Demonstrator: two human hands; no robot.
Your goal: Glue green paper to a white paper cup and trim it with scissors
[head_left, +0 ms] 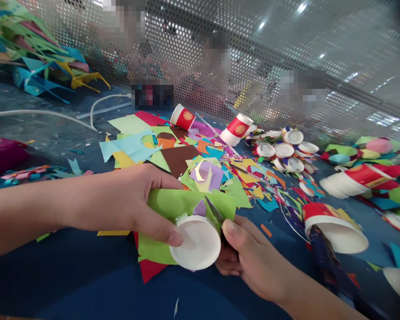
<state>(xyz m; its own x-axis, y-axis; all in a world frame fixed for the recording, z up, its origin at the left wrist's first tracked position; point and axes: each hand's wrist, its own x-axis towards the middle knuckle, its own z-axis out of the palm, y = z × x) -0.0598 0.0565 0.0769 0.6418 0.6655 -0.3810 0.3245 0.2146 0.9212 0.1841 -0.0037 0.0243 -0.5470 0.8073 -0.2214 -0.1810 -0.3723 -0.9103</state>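
My left hand (156, 202) is closed on a sheet of green paper (163, 200), its thumb pressing on a white paper disc (196, 244) that looks like a cup's base. A small purple paper point (200, 208) sticks out above the disc. My right hand (243, 246) is wrapped round a pair of scissors (214, 210). The scissor blade lies over the green sheet, just above the disc's right side; the handles are mostly hidden by my fingers. Red paper (150, 270) shows beneath the green sheet.
Coloured paper scraps (180, 155) cover the table's middle. Red-and-white paper cups (237, 129) lie behind, with several white discs (283, 150) to their right. A cup holding a dark-handled tool (323, 249) lies at right. A perforated metal screen (186, 49) borders the back; a white cable (46, 113) runs left.
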